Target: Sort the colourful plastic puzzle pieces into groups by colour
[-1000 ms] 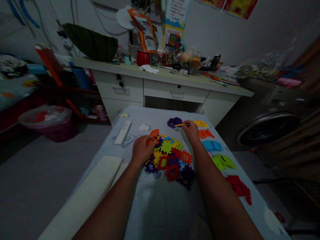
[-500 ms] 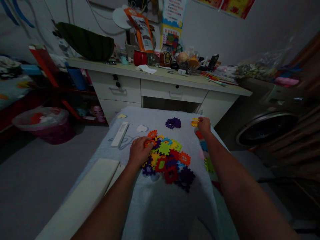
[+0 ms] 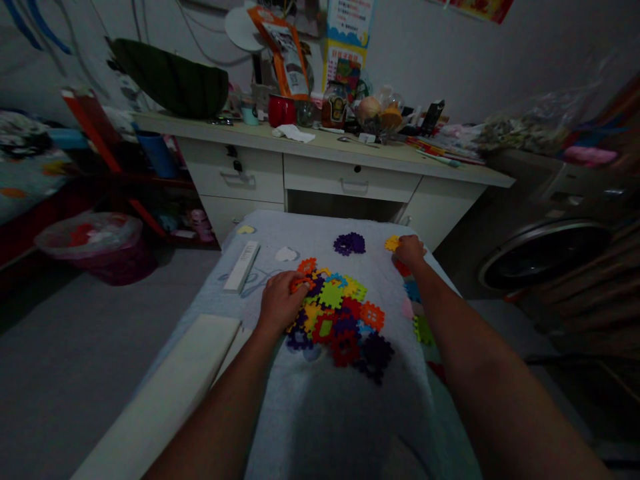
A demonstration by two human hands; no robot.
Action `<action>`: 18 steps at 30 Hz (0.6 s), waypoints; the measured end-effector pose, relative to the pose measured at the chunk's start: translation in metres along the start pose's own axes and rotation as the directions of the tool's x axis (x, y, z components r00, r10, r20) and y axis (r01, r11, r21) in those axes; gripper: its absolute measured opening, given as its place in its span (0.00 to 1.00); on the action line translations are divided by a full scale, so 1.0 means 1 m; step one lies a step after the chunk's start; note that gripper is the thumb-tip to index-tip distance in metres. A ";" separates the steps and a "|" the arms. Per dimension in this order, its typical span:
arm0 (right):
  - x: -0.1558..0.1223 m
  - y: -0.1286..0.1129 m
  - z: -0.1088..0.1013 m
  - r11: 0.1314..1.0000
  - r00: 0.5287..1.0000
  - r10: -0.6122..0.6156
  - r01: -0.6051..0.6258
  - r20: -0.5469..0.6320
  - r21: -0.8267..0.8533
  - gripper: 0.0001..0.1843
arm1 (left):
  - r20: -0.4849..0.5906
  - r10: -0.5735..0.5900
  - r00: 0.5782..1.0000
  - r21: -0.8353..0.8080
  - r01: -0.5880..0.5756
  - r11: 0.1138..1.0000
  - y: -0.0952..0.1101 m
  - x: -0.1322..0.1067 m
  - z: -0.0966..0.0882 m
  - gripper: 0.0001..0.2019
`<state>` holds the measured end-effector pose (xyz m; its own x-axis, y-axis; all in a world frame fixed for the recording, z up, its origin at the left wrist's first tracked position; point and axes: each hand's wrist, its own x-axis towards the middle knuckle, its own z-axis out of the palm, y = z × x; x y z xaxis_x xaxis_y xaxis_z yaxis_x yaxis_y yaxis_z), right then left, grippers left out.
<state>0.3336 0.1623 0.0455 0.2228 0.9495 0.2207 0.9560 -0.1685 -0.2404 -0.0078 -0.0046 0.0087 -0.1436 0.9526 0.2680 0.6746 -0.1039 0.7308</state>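
Observation:
My left hand (image 3: 280, 303) is closed on an orange toothed interlocking tile (image 3: 300, 285) at the left edge of a mixed pile. Toothed square tiles in green (image 3: 332, 295), red (image 3: 344, 348), purple (image 3: 375, 355) and other colours overlap in that pile. At the table's far right, my right hand (image 3: 411, 252) has its fingers curled against a yellow toothed tile (image 3: 392, 243), which lies nearly flat. Its fingertips are partly hidden. A red tile (image 3: 403, 268) shows just below that hand. Between the hands, farther back, purple tiles (image 3: 350, 244) lie together.
Blue, pink and green tiles (image 3: 423, 330) run down the right side of the cloth-covered table (image 3: 350, 413). A white narrow box (image 3: 242, 267) lies at the left. Behind stands a cluttered desk (image 3: 350, 157), with a washing machine (image 3: 520, 247) on the right.
My right hand has lowered slightly toward the table. The yellow tile that was raised in its fingers now lies flatter. My left hand stays at the pile with the orange tile.

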 end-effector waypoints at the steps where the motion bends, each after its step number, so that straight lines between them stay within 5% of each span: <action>1: -0.003 -0.004 -0.003 1.000 1.000 0.017 -0.017 -0.008 0.007 0.25 | 0.000 0.000 1.000 -0.003 0.000 1.000 0.000 0.000 0.000 0.14; 3: -0.010 -0.015 -0.010 0.999 0.999 0.029 -0.029 -0.017 0.033 0.24 | -0.001 0.003 1.000 -0.009 -0.003 1.000 0.000 0.000 0.000 0.14; 6: -0.029 -0.036 -0.026 0.978 0.986 -0.148 0.134 0.077 0.161 0.21 | -0.007 0.010 1.000 -0.006 -0.010 1.000 0.001 0.000 -0.001 0.14; 10: -0.068 -0.065 -0.045 0.855 0.806 -0.484 0.352 0.341 0.381 0.12 | -0.006 0.000 1.000 0.008 0.000 1.000 0.003 -0.001 -0.001 0.14; 13: -0.095 -0.081 -0.049 0.808 0.681 -0.579 0.404 0.449 0.429 0.14 | 0.001 -0.008 1.000 0.016 0.008 1.000 0.003 -0.001 -0.001 0.14; 18: -0.116 -0.094 -0.046 0.836 0.638 -0.544 0.465 0.546 0.291 0.26 | -0.002 -0.015 1.000 0.003 0.015 1.000 0.003 0.000 0.000 0.14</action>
<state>0.2267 0.0555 0.0862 -0.4819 0.8415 -0.2442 0.8476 0.3771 -0.3733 -0.0060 -0.0048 0.0113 -0.1553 0.9536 0.2578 0.6748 -0.0882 0.7327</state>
